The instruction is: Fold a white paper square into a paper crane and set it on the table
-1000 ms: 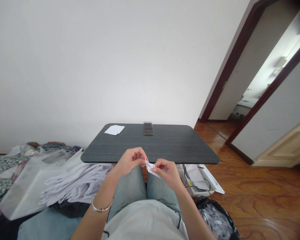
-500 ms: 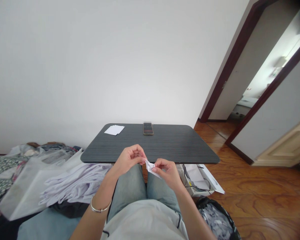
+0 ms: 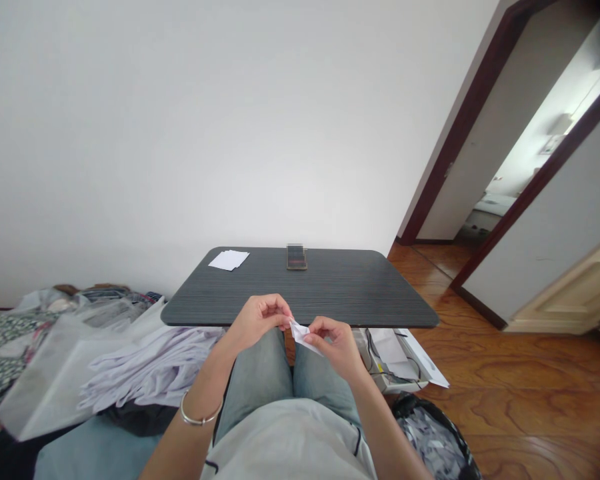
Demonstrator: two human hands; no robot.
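Observation:
A small folded white paper piece point(image 3: 301, 335) hangs between both hands, just in front of the near edge of the dark table point(image 3: 330, 293), above my knees. My left hand point(image 3: 258, 319) pinches its left tip with curled fingers. My right hand point(image 3: 336, 345) pinches the paper's right side from below. A silver bangle sits on my left wrist.
On the table's far side lie a few white paper sheets point(image 3: 229, 259) and a phone point(image 3: 297, 257). Piled clothes and plastic bags point(image 3: 105, 353) lie to the left. A box with papers point(image 3: 395, 360) and a black bag point(image 3: 433, 437) sit to the right, with an open doorway beyond them.
My left hand shifted slightly up and back down at the paper's tip; the grip of both hands is unchanged.

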